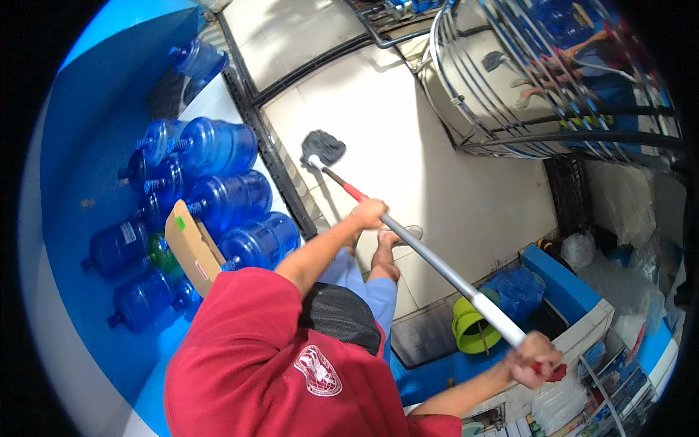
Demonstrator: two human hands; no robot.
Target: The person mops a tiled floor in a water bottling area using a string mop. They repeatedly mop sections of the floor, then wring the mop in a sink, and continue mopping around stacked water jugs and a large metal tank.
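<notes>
My left hand (369, 213) is wrapped round the red and grey section of a mop handle (429, 253), partway along the pole. My right hand (535, 359) grips the white upper end, close to its red tip. The pole slants across the view from lower right to upper left. At its far end the dark grey mop head (324, 148) lies on the pale tiled floor (378, 109), near the dark floor track on the left.
Several blue water jugs (226, 197) are stacked on the left, with a flat cardboard box (191, 244) among them. A green bucket (472, 326) stands by a blue ledge (564, 280) at lower right. A curved shiny metal rack (524, 80) fills the upper right.
</notes>
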